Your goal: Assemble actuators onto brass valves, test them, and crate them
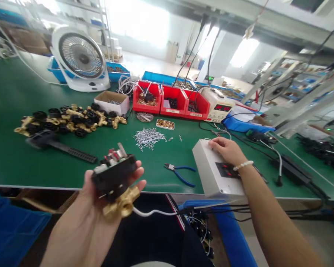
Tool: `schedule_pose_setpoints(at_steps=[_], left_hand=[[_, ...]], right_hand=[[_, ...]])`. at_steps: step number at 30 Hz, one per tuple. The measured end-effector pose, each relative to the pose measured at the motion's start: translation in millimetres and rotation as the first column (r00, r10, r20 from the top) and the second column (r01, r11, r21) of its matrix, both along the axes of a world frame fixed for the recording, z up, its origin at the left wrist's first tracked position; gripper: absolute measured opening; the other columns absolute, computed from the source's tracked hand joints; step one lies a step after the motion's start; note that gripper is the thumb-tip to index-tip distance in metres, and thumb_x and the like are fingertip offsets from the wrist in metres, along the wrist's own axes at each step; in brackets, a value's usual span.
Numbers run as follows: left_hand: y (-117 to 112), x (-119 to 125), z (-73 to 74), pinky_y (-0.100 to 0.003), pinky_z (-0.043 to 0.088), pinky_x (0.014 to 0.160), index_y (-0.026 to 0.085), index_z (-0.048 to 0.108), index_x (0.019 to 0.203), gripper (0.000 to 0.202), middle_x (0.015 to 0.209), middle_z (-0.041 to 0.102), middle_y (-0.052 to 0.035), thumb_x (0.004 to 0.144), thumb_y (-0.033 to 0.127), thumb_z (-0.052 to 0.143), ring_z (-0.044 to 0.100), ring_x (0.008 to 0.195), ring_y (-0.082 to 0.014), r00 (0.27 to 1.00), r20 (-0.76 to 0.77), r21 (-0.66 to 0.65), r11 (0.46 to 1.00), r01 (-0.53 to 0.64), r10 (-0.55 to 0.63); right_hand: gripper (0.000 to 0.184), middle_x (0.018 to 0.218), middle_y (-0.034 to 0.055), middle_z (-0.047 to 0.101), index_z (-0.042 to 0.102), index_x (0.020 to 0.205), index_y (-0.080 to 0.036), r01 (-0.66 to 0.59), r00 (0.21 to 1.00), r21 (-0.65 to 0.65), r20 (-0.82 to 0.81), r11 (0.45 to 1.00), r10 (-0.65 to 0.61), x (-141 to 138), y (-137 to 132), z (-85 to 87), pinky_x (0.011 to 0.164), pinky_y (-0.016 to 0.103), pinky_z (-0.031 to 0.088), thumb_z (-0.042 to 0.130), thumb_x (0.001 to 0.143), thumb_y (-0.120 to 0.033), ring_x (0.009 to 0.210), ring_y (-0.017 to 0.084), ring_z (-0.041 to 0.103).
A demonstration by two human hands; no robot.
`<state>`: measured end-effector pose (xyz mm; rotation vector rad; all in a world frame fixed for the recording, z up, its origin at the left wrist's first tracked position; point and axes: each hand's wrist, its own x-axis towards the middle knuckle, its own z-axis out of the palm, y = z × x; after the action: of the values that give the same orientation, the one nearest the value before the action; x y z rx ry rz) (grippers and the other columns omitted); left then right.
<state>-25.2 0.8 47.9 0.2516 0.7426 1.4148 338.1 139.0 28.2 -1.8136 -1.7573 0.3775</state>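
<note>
My left hand is closed around a motorised valve: a black housing with coloured parts showing on top, joined to a brass valve body. A white cable runs from it to the right. On the right, my right hand lies over the top of a white control box, its fingers curled together at the far end. What the fingertips grip there is hidden. Blue-handled cutting pliers lie on the green bench between my hands.
Brass valves with black caps are piled left, behind a black plastic tool. Metal clips lie mid-bench. Behind stand red bins, a white fan and a power supply. Below the edge is a blue crate.
</note>
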Motion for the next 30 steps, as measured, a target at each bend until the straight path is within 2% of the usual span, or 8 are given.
schedule_pose_setpoints(at_steps=[5, 9, 11, 13, 15, 17, 23, 30], left_hand=[[6, 11, -3.3, -0.034, 0.063, 0.085, 0.022, 0.062, 0.127, 0.040, 0.129, 0.068, -0.0097, 0.089, 0.030, 0.070, 0.074, 0.097, -0.0230, 0.981, -0.191, 0.055, 0.998, 0.009, 0.002], [10, 11, -13.0, -0.031, 0.062, 0.081, 0.019, 0.058, 0.129, 0.046, 0.126, 0.068, -0.0126, 0.087, 0.029, 0.072, 0.072, 0.098, -0.0227, 0.977, -0.214, 0.126, 0.992, 0.017, 0.011], [11, 12, -15.0, -0.029, 0.061, 0.079, 0.016, 0.060, 0.126, 0.045, 0.123, 0.068, -0.0137, 0.086, 0.029, 0.073, 0.071, 0.098, -0.0223, 0.976, -0.217, 0.158, 0.986, 0.042, -0.006], [11, 12, -15.0, -0.027, 0.060, 0.078, 0.014, 0.062, 0.124, 0.042, 0.120, 0.069, -0.0133, 0.086, 0.030, 0.073, 0.070, 0.095, -0.0203, 0.978, -0.208, 0.172, 0.983, 0.061, -0.025], [10, 12, -13.8, -0.026, 0.060, 0.078, 0.015, 0.062, 0.124, 0.042, 0.118, 0.069, -0.0125, 0.087, 0.031, 0.072, 0.070, 0.093, -0.0190, 0.980, -0.194, 0.169, 0.982, 0.079, -0.046], [8, 13, -12.4, -0.028, 0.059, 0.080, 0.016, 0.061, 0.126, 0.043, 0.117, 0.070, -0.0119, 0.088, 0.033, 0.072, 0.070, 0.094, -0.0197, 0.983, -0.177, 0.168, 0.982, 0.088, -0.058], [6, 12, -10.4, -0.029, 0.059, 0.083, 0.017, 0.062, 0.125, 0.042, 0.121, 0.069, -0.0111, 0.089, 0.038, 0.070, 0.069, 0.104, -0.0229, 0.985, -0.153, 0.183, 0.977, 0.113, -0.086], [5, 15, -10.9, -0.027, 0.060, 0.083, 0.020, 0.067, 0.121, 0.039, 0.116, 0.072, -0.0063, 0.088, 0.040, 0.072, 0.070, 0.095, -0.0177, 0.984, -0.157, 0.204, 0.973, 0.113, -0.081]], right_hand=[[0.030, 0.081, 0.0089, 0.072, 0.070, 0.095, -0.013, 0.035, 0.999, -0.039, -0.013, 0.999, -0.035, 5, -2, 12.4, 0.074, 0.033, 0.049, 0.066, 0.081, -0.039, 0.071, 0.018, 0.064], [0.049, 0.104, 0.0162, 0.072, 0.061, 0.127, -0.013, 0.136, 0.990, 0.140, 0.011, 0.981, -0.139, 1, -27, 29.6, 0.084, 0.038, 0.049, 0.063, 0.088, -0.042, 0.086, 0.020, 0.067], [0.049, 0.094, 0.0120, 0.074, 0.064, 0.123, -0.018, 0.037, 0.999, 0.221, 0.022, 0.975, -0.043, -15, -52, 34.5, 0.079, 0.034, 0.053, 0.062, 0.089, -0.053, 0.083, 0.020, 0.069], [0.040, 0.085, 0.0069, 0.074, 0.069, 0.110, -0.023, -0.221, 0.975, 0.173, 0.041, 0.960, 0.217, -40, -83, 32.2, 0.069, 0.027, 0.056, 0.059, 0.091, -0.057, 0.076, 0.017, 0.070], [0.027, 0.088, 0.0031, 0.075, 0.070, 0.105, -0.027, -0.488, 0.872, 0.061, 0.062, 0.871, 0.485, -66, -113, 19.6, 0.069, 0.022, 0.058, 0.058, 0.095, -0.050, 0.077, 0.015, 0.072], [0.024, 0.096, 0.0026, 0.075, 0.067, 0.114, -0.028, -0.617, 0.786, 0.001, 0.055, 0.787, 0.616, -85, -136, -3.5, 0.073, 0.021, 0.060, 0.056, 0.098, -0.042, 0.083, 0.014, 0.073], [0.031, 0.118, 0.0114, 0.070, 0.063, 0.125, -0.021, -0.605, 0.749, -0.160, 0.219, 0.780, 0.625, -84, -159, -86.2, 0.089, 0.039, 0.061, 0.063, 0.093, -0.024, 0.105, 0.025, 0.069], [0.024, 0.110, 0.0102, 0.072, 0.069, 0.114, -0.018, -0.557, 0.728, -0.392, 0.194, 0.732, 0.658, -71, -164, -115.6, 0.087, 0.041, 0.060, 0.065, 0.091, -0.015, 0.100, 0.025, 0.070]])
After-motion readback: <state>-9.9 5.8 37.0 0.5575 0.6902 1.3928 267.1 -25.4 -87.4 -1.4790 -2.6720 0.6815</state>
